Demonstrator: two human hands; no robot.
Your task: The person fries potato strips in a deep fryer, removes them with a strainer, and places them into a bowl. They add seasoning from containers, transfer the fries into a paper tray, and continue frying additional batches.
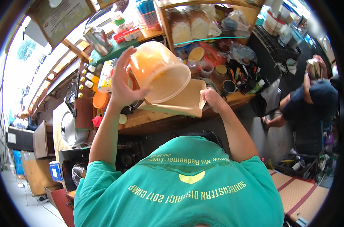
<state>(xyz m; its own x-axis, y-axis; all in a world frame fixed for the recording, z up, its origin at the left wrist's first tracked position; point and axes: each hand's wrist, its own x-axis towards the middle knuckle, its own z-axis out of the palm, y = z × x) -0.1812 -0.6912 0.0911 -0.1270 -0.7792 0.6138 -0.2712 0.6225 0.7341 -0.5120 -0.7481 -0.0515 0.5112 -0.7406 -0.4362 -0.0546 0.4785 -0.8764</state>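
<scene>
My left hand (pixel 123 85) is spread around the side of a large translucent plastic tub (pixel 160 63). The tub is tilted, its round mouth facing down and to the right over an open brown cardboard box (pixel 172 110). Something orange shows through the tub's wall, too blurred to name. At the box's right end, my right hand (pixel 213 99) pinches the cardboard wall. The tub hides much of the box's inside, so its contents cannot be told. Beneath both lies the front edge of a wooden counter (pixel 149 119).
Jars, a black mug (pixel 229 86) and bottles crowd the counter behind the box. Left are an orange lid (pixel 100 99), a red squeeze bottle (pixel 97 121) and a lidded metal pot (pixel 72 129). Bagged goods fill a shelf (pixel 189 27). Another person (pixel 311 99) is at the right.
</scene>
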